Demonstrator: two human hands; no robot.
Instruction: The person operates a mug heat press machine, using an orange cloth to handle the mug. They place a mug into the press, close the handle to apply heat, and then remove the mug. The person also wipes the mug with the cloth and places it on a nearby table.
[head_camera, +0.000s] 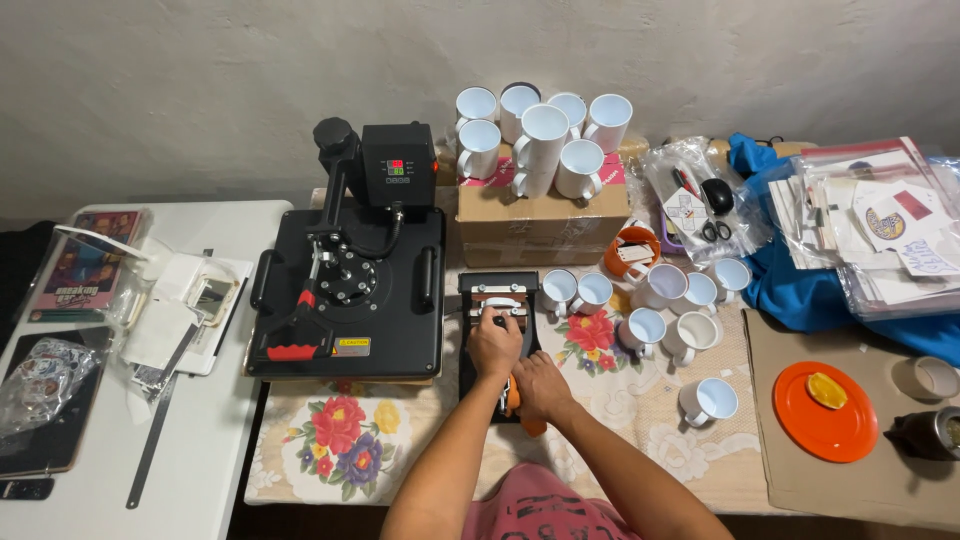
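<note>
black heat press (345, 290), white mugs (540, 135), floral tablecloth (345, 430), orange plate (825, 412), blue cloth (790, 290), pink shirt (545, 515)

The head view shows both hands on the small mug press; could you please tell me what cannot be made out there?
Head view:
- Orange handle of the mug press: mostly covered by the right hand.
- What the left hand grips: hidden under its fingers.
- Control box display on the flat heat press: too small to read.

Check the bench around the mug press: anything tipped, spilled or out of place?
Nothing spilled. One white mug lies on its side, alone on the floral cloth, apart from the other mugs. Both hands, left and right, are on the mug press.
</note>
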